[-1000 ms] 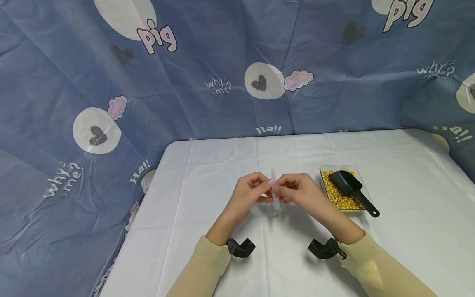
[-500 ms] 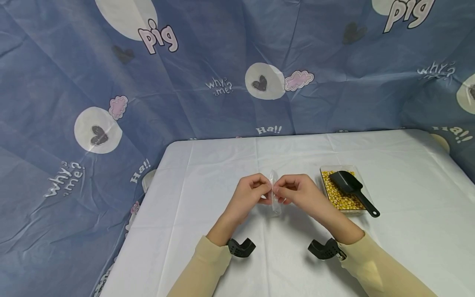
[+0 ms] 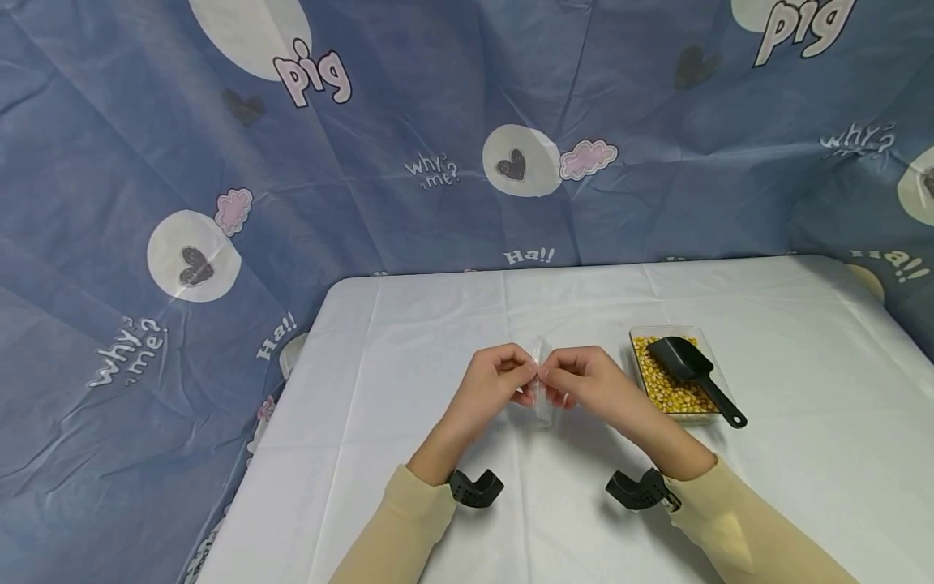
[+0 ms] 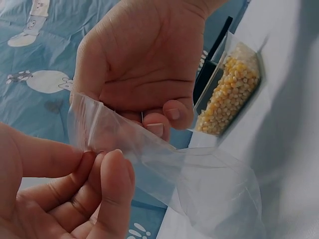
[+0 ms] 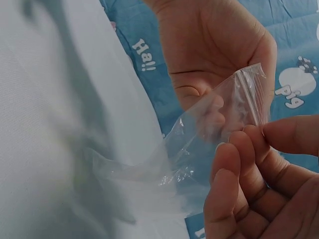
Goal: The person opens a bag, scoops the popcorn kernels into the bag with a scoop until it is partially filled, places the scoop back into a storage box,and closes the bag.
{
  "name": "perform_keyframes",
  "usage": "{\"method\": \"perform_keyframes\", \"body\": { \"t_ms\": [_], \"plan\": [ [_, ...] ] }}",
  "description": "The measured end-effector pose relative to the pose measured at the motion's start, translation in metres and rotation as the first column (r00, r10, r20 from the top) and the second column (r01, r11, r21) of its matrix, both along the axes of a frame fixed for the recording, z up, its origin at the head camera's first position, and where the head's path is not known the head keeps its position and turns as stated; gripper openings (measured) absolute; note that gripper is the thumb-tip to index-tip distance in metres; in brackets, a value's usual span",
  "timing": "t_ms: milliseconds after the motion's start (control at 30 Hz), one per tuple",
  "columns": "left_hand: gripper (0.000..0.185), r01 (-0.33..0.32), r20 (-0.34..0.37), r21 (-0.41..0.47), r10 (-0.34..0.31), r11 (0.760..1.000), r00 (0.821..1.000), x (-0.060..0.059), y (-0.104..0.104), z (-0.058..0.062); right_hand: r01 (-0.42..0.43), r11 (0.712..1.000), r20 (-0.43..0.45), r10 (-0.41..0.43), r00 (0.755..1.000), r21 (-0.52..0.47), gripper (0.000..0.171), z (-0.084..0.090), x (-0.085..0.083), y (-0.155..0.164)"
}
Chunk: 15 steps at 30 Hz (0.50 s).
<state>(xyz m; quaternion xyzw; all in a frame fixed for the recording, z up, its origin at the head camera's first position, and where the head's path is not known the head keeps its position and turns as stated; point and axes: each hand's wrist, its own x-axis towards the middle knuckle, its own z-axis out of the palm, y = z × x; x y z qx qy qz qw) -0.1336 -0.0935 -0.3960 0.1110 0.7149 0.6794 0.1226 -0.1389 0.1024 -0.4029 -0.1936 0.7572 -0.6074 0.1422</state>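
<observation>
A clear zip-lock bag [image 4: 214,184] hangs between my two hands above the white table, with its ridged seal strip [image 5: 249,94] at the top. My left hand [image 3: 490,385] pinches the bag near the seal between thumb and index finger. From the other side my right hand [image 3: 591,380] pinches it too, the fingertips of both hands almost meeting in the head view. The bag's lower part droops, creased, and nothing shows inside it. Right of the right hand stands a clear box of corn kernels [image 4: 232,84] with a black scoop [image 3: 682,357] lying across its top.
The white cloth-covered table [image 3: 409,324] spreads around the hands. Behind it hangs a blue printed curtain [image 3: 409,219]. The scoop's handle sticks out over the box's near right corner. Black wrist mounts [image 3: 476,489] sit under the wrists.
Both hands stay in nearly the same place, dipping slightly. The bag's upper part has turned and shows a little wider between the fingertips. The box and scoop have not moved.
</observation>
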Motion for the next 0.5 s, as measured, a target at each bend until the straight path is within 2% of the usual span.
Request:
{"method": "perform_keyframes", "body": {
  "t_ms": [267,500],
  "plan": [
    [0.015,0.035,0.007,0.018,-0.035,0.999,0.999,-0.0005,0.0013,-0.0026,-0.009,1.0,0.016,0.01,1.0,-0.017,0.023,-0.0007,-0.0008,-0.0011],
    [0.016,0.069,0.034,0.068,-0.071,0.995,0.997,-0.0005,0.0023,-0.0045,0.005,0.998,0.028,-0.003,1.0,-0.06,0.024,-0.0012,-0.0006,-0.0034]
  ]
}}
